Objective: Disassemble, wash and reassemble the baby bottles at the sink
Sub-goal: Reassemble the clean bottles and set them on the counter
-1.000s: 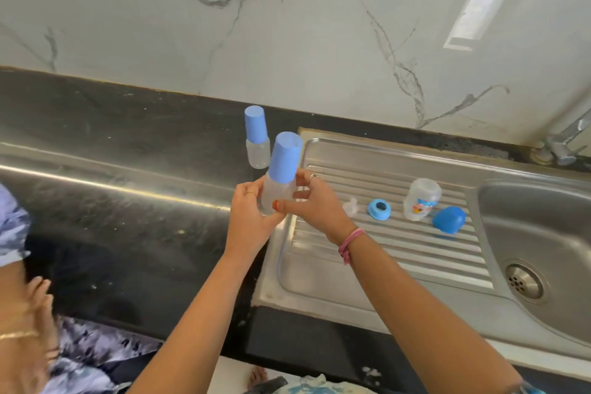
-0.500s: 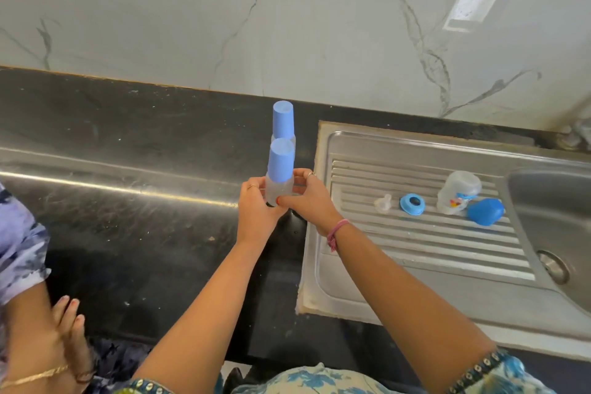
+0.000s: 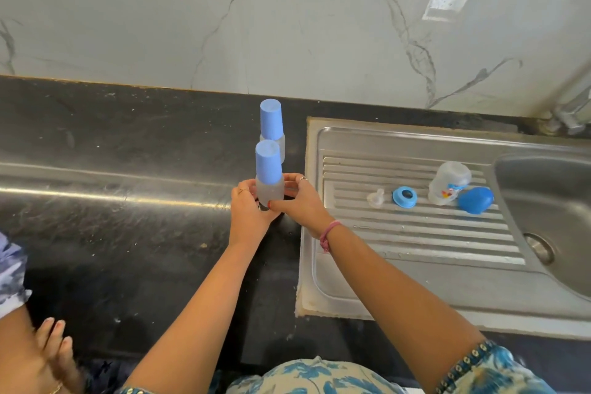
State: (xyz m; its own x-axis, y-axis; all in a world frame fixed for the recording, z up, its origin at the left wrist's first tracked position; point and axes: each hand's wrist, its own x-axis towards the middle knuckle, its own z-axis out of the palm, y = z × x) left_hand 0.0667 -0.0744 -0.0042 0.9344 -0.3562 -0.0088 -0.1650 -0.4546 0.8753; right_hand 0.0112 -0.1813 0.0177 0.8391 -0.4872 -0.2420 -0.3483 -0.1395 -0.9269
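Two capped bottles upright on the dark worktop (image 3: 128, 233): far bottle (image 3: 271, 128) standing free, near bottle (image 3: 269, 176) gripped low on its clear body by left hand (image 3: 251, 213) and right hand (image 3: 299, 201), fingers curled round opposite sides. Judged reassembled. Third bottle in parts on the drainboard (image 3: 415, 265) at right: teat (image 3: 376, 198), blue ring (image 3: 404, 197), clear body (image 3: 447, 182), blue cap (image 3: 475, 200). Washed or not: cannot tell. Reassembly outstanding.

Note that your hands hide the near bottle (image 3: 269, 189) base; the tap (image 3: 572, 112) and sink bowl (image 3: 550, 201) are cut off right.
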